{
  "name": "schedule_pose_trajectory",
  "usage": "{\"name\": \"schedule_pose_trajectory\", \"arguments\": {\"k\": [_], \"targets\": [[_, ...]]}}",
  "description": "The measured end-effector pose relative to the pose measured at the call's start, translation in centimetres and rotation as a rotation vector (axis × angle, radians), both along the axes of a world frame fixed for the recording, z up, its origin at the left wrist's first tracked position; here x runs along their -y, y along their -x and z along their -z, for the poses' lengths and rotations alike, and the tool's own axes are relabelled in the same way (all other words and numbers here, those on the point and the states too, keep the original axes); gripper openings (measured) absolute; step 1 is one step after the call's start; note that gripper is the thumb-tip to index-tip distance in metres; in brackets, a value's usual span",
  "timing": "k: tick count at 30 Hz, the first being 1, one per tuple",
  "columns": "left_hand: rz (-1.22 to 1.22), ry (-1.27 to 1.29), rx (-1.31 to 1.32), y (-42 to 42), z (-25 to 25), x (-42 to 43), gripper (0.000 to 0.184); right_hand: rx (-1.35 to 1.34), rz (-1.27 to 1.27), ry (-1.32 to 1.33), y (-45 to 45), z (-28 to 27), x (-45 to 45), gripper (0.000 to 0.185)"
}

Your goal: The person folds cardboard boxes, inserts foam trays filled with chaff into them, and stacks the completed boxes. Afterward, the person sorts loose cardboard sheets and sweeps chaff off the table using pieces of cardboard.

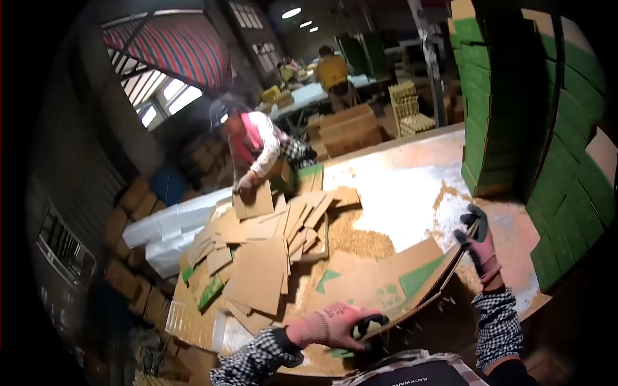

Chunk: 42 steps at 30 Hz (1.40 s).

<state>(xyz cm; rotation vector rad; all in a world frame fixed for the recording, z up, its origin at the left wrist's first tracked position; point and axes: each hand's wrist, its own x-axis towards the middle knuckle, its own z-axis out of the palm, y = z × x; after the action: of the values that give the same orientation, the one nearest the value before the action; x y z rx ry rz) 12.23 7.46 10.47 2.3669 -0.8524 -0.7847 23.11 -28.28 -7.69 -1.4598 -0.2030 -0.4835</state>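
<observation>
A flattened cardboard box (367, 281) with green printed patches is tilted above the table in front of me. My left hand (329, 325), in a pink glove with dark fingertips, is closed on its near edge. At the right end, my right hand (481, 249), gloved the same way, grips the raised edge with fingers bent over it. Small bits scatter in the air below that edge. Left of the box lies a loose heap of cardboard pieces (257, 273), some with green print. Brown shavings (367, 239) are spread on the table beyond the box.
Tall stacks of green cartons (477, 116) rise along the right side of the table (418, 154). Across the heap, a co-worker (261, 145) in a cap handles a cardboard piece. White wrapped bundles (180, 235) lie at the left. Behind stand a brown carton (351, 132) and egg trays (407, 109).
</observation>
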Motion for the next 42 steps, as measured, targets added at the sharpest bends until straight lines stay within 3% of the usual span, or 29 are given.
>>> {"name": "schedule_pose_trajectory", "arguments": {"k": [1, 2, 5, 7, 9, 11, 13, 14, 15, 17, 18, 19, 20, 21, 23, 25, 26, 28, 30, 31, 32, 33, 34, 35, 36, 37, 39, 41, 42], "targets": [[0.068, 0.021, -0.209, 1.9, 0.8, -0.6, 0.068, -0.027, 0.045, 0.066, 0.9, -1.8, -2.1, 0.075], [-0.209, 0.459, -0.422, 1.7, 2.5, -2.3, 0.059, -0.032, 0.045, 0.016, 0.8, -2.5, -2.5, 0.075], [-0.521, 0.586, -0.184, -2.3, 7.7, -7.5, 0.051, -0.070, -0.030, -0.154, 1.0, -4.5, -3.8, 0.080], [-0.746, 0.606, -0.191, -0.9, 6.7, -7.4, 0.049, -0.099, -0.208, -0.080, 3.3, -8.4, -3.8, 0.085], [-0.854, 0.731, 0.028, 1.5, 6.0, -5.3, 0.046, -0.160, -0.625, -0.106, 3.0, -8.3, -3.4, 0.091], [-0.522, 0.340, 0.668, 0.7, 10.4, -2.9, 0.042, -0.228, -0.368, -0.073, 1.3, -3.4, -8.4, 0.093], [0.022, -0.253, 0.433, -0.7, 12.2, -3.1, 0.042, 0.072, 0.129, 0.582, 2.8, -4.5, -13.7, 0.093], [0.084, -0.113, 0.468, -1.6, 14.7, -4.9, 0.044, 0.213, 0.276, 0.966, 5.4, -7.7, -14.6, 0.093], [0.096, 0.201, 0.253, -1.8, 11.9, -6.3, 0.052, 0.388, 0.401, 1.308, 5.2, -8.6, -14.9, 0.097], [0.146, -0.434, 0.647, 1.6, 5.3, -7.5, 0.061, 0.150, 0.296, 1.463, 4.8, -5.5, -15.8, 0.096], [0.077, -0.291, 0.247, 1.5, 7.0, -8.3, 0.074, 0.137, 0.301, 1.386, 4.2, -5.2, -16.5, 0.095], [0.111, 0.138, 0.204, 1.3, 11.9, -9.6, 0.085, 0.241, 0.278, 1.173, 3.3, -5.3, -16.7, 0.090], [-0.085, 0.299, 0.207, 0.2, 15.1, -9.4, 0.092, 0.190, 0.250, 1.335, 3.2, -6.7, -16.7, 0.084], [-0.320, 0.209, 0.324, -0.2, 16.0, -8.8, 0.095, 0.189, 0.143, 1.255, 2.5, -8.1, -15.9, 0.079], [-0.829, 0.059, 0.451, -0.6, 17.8, -7.5, 0.101, -0.295, -0.299, 1.143, 4.8, -12.4, -15.2, 0.087], [-0.867, 0.677, 0.005, -0.3, 23.2, -8.5, 0.083, 0.097, -0.373, 1.376, 10.2, -8.1, -15.9, 0.099], [-0.852, 0.936, -0.170, -0.1, 26.6, -8.9, 0.074, 0.147, -0.379, 1.568, 12.4, -5.7, -15.8, 0.112], [-1.082, 1.509, -0.477, 0.6, 36.6, -7.3, 0.049, 0.211, -0.346, 1.143, 11.2, -2.6, -10.2, 0.120], [-1.101, 1.175, 0.256, 2.8, 25.4, -3.3, 0.046, -0.049, -0.160, 0.752, 13.5, -2.3, -11.2, 0.115], [-1.046, 0.899, 0.535, 2.0, 19.2, -3.8, 0.047, -0.133, -0.140, 0.629, 15.0, -0.8, -11.3, 0.102], [-1.046, 1.205, 0.352, 1.2, 14.2, -4.1, 0.050, -0.377, -0.203, 0.309, 16.4, 2.7, -12.1, 0.087], [-0.822, 1.479, 0.396, 0.2, 11.0, -4.7, 0.049, -0.445, -0.237, 0.184, 17.0, 4.4, -12.3, 0.073], [-0.606, 1.003, 0.774, 0.2, 7.4, -5.6, 0.054, -0.513, -0.261, 0.057, 17.5, 6.1, -12.5, 0.059], [-0.449, 0.781, 0.726, 1.1, 5.2, -5.3, 0.059, -0.397, -0.294, 0.123, 17.2, 6.1, -12.4, 0.045], [-0.288, 0.514, 0.761, 1.4, 4.7, -4.0, 0.058, -0.265, -0.331, 0.191, 16.1, 5.6, -12.5, 0.033], [-0.196, 0.442, 0.734, 1.1, 7.3, -2.4, 0.048, -0.206, -0.349, 0.258, 14.4, 4.8, -13.2, 0.030], [-0.217, 0.800, 0.626, 1.1, 15.9, 1.7, 0.023, -0.179, -0.356, 0.394, 11.3, 2.5, -14.0, 0.033], [0.132, 0.264, 0.489, 4.0, 15.3, 3.0, 0.026, -0.296, -0.309, 0.548, 10.5, 0.1, -13.9, 0.042], [0.141, 0.418, 0.476, 4.3, 13.9, 1.8, 0.030, -0.279, -0.274, 0.668, 9.7, -0.2, -15.4, 0.049]]}}
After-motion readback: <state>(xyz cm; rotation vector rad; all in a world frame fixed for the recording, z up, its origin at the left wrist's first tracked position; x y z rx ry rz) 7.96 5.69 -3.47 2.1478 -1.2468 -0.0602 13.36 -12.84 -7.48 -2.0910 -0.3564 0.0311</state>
